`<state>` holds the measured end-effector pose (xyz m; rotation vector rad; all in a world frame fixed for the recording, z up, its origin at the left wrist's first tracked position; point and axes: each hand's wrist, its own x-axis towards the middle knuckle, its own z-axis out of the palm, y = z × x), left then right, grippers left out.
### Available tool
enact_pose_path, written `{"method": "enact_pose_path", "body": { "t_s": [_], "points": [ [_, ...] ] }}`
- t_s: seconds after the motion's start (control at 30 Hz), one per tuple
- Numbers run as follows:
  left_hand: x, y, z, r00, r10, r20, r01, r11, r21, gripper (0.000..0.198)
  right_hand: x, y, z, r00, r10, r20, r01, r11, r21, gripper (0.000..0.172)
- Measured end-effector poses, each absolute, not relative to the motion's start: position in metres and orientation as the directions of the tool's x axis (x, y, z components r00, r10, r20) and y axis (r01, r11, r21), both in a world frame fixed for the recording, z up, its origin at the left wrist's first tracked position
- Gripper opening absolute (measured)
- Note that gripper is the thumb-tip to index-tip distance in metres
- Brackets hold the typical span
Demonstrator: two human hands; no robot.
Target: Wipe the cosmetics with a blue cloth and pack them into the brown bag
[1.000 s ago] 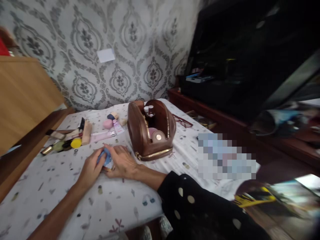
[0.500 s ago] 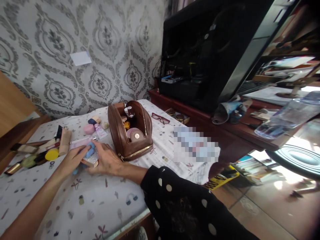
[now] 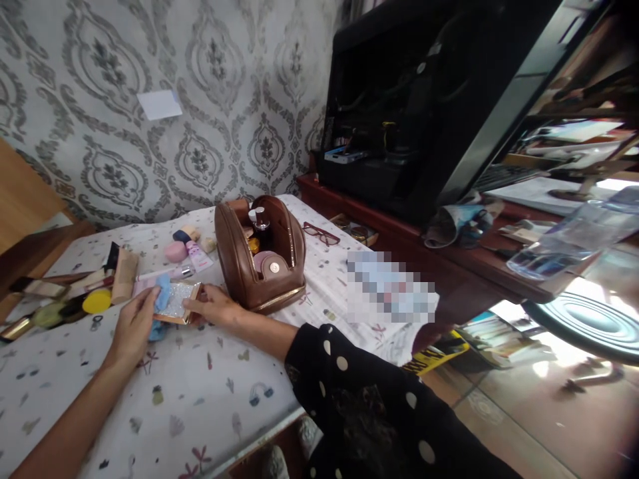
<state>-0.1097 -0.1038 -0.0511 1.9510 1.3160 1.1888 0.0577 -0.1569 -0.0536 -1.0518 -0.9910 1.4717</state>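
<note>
A flat, silvery, glittery case with gold-coloured edges (image 3: 173,301) is held between my hands above the table. My left hand (image 3: 130,322) is closed on a light blue cloth (image 3: 162,293), pressing it against the case's left end. My right hand (image 3: 212,306) grips the right end, thumb on the glittery face. What the case contains cannot be seen. Close behind my right hand stands a brown cosmetic bag (image 3: 232,263), unzipped, with bottles and a round pink item inside. A pink tube (image 3: 198,257) and a pink round item (image 3: 176,251) lie beyond the case.
Several cosmetics, including a beige tube (image 3: 124,276) and a yellow-capped item (image 3: 96,301), lie at the left on the patterned white cloth (image 3: 210,412). Glasses (image 3: 321,233) rest right of the bag. A large black screen-like unit (image 3: 399,126) stands at the back right.
My hands have drawn apart, showing more of the glittery case. My right hand has shifted to its right end, while the left keeps the blue cloth at the left end.
</note>
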Motion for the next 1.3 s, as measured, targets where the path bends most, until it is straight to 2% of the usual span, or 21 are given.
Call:
{"method": "enact_pose_path", "body": {
  "t_s": [0.1, 0.2, 0.27, 0.33, 0.4, 0.47, 0.57, 0.67, 0.9, 1.03, 1.2, 1.3],
  "points": [
    [-0.106, -0.111, -0.044, 0.154, 0.929, 0.336, 0.482, -0.368, 0.795, 0.043, 0.058, -0.159, -0.054, -0.093, 0.992, -0.088, -0.232, -0.108, -0.967, 0.037],
    [-0.106, -0.118, -0.036, 0.18, 0.908, 0.378, 0.537, -0.412, 0.736, 0.036, 0.063, -0.167, -0.05, -0.016, 0.996, 0.087, 0.079, 0.088, -0.993, 0.026],
    [-0.107, -0.121, -0.032, 0.156, 0.894, 0.419, 0.57, -0.428, 0.702, 0.033, 0.066, -0.174, -0.045, -0.027, 0.982, 0.189, 0.333, 0.187, -0.924, 0.022],
    [-0.108, -0.124, -0.03, 0.112, 0.866, 0.487, 0.59, -0.453, 0.668, 0.031, 0.067, -0.18, -0.042, -0.07, 0.972, 0.223, 0.509, 0.227, -0.83, 0.023],
    [-0.107, -0.128, -0.028, 0.126, 0.811, 0.571, 0.606, -0.519, 0.603, 0.031, 0.066, -0.183, -0.04, -0.116, 0.965, 0.236, 0.612, 0.256, -0.748, 0.026],
    [-0.104, -0.131, -0.029, 0.255, 0.71, 0.656, 0.585, -0.654, 0.481, 0.028, 0.065, -0.183, -0.042, -0.168, 0.954, 0.249, 0.676, 0.295, -0.675, 0.028],
    [-0.1, -0.132, -0.033, 0.535, 0.507, 0.675, 0.481, -0.84, 0.25, 0.024, 0.064, -0.18, -0.047, -0.206, 0.942, 0.265, 0.722, 0.329, -0.609, 0.038],
    [-0.099, -0.129, -0.038, 0.626, 0.417, 0.659, 0.448, -0.884, 0.135, 0.028, 0.063, -0.176, -0.052, -0.212, 0.938, 0.276, 0.713, 0.341, -0.612, 0.043],
    [-0.098, -0.129, -0.039, 0.587, 0.402, 0.702, 0.465, -0.878, 0.114, 0.028, 0.064, -0.171, -0.057, -0.208, 0.922, 0.327, 0.638, 0.382, -0.669, 0.024],
    [-0.096, -0.133, -0.037, 0.567, 0.432, 0.702, 0.493, -0.86, 0.131, 0.025, 0.063, -0.17, -0.059, -0.213, 0.931, 0.296, 0.675, 0.359, -0.644, 0.014],
    [-0.097, -0.136, -0.036, 0.562, 0.449, 0.695, 0.485, -0.859, 0.162, 0.025, 0.06, -0.171, -0.06, -0.204, 0.926, 0.319, 0.675, 0.369, -0.639, 0.014],
    [-0.099, -0.138, -0.033, 0.53, 0.488, 0.694, 0.488, -0.844, 0.221, 0.026, 0.059, -0.173, -0.059, -0.188, 0.924, 0.332, 0.645, 0.371, -0.668, 0.016]
  ]
}}
